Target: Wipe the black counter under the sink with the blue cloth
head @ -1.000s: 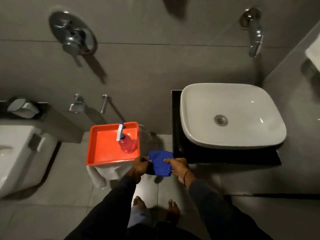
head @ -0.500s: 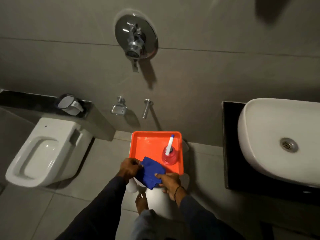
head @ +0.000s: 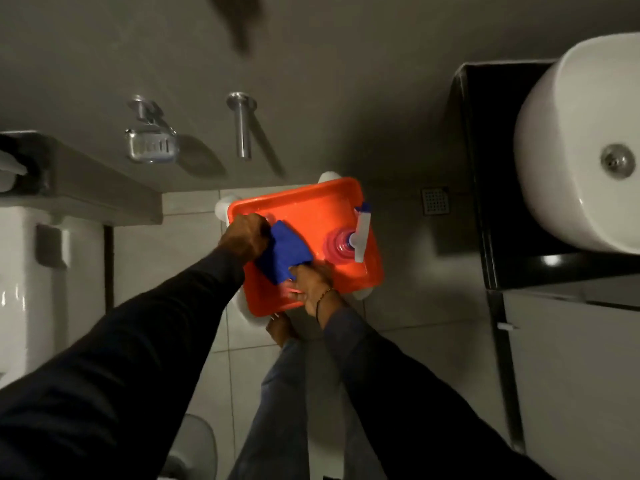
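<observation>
A folded blue cloth [head: 283, 251] lies over the orange tray [head: 311, 209], held at both ends. My left hand [head: 244, 235] grips its upper left edge and my right hand [head: 310, 280] pinches its lower right corner. The black counter [head: 485, 188] stands at the right under the white sink [head: 571, 140], well away from both hands.
A pink spray bottle [head: 341, 242] with a white nozzle stands in the tray, which rests on a white stool. A toilet [head: 20, 278] is at the left. A soap dish [head: 150, 145] and a metal peg [head: 242, 126] stick out of the wall. My bare foot [head: 278, 329] is below the tray.
Both hands carried the blue cloth left, away from the counter's front edge, and lowered it over the orange tray. The view swung left and down, pushing the sink to the right edge.
</observation>
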